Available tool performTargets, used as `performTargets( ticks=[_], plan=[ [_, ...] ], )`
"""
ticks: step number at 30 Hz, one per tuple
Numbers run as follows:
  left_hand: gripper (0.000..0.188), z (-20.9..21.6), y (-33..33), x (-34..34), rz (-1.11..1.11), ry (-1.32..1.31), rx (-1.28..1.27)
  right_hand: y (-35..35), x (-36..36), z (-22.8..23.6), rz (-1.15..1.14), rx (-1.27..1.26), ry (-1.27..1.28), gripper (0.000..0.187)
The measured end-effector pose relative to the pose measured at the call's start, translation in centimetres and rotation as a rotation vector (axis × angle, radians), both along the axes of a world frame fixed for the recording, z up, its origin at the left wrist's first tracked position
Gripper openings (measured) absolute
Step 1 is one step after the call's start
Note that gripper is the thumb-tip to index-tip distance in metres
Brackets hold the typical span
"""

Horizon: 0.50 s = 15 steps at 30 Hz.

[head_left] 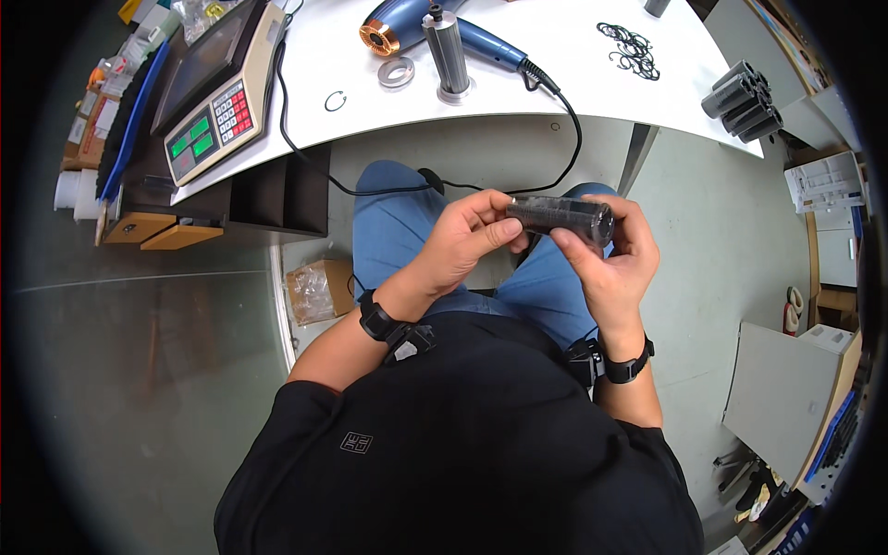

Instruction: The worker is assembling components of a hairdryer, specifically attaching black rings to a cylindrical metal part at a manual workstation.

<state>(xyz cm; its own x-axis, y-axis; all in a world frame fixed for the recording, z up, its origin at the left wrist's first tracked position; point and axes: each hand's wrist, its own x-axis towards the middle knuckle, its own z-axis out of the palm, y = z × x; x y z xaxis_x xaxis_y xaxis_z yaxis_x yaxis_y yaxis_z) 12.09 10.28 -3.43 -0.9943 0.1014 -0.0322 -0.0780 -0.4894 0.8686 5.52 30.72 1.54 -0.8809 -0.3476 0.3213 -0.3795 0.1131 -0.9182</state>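
Grey floor below, open room both sides of the lap. Dark, glossy cylinder [561,217] lies sideways over the knees, clear of the tabletop [518,97] edge. Left hand [460,242] pinches its left end, right hand [612,264] wraps its right end. Farther off: upright metal cylinder [447,54], flat steel ring [396,71], blue hair dryer [435,30].

Beyond the hands, a white table [592,83] carries a blue hair dryer [435,32], 1 metal cylinder [447,54], 1 metal ring [396,71], black rings [631,48], dark tubes [742,100] and a scale [220,92].
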Motion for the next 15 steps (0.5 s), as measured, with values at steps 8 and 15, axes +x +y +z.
performTargets(
  ticks=[8, 15],
  plan=[
    [0.020, 2.3, -1.2, 0.4, 0.199, 0.009, -0.051, -0.3, -0.4, -0.5, 0.149, -0.232, -0.272, 0.046],
    [0.021, 2.5, -1.9, 0.3, 0.175, 0.049, -0.096, -0.4, -0.3, -0.1, 0.142, -0.149, -0.038, 0.051]
  ],
)
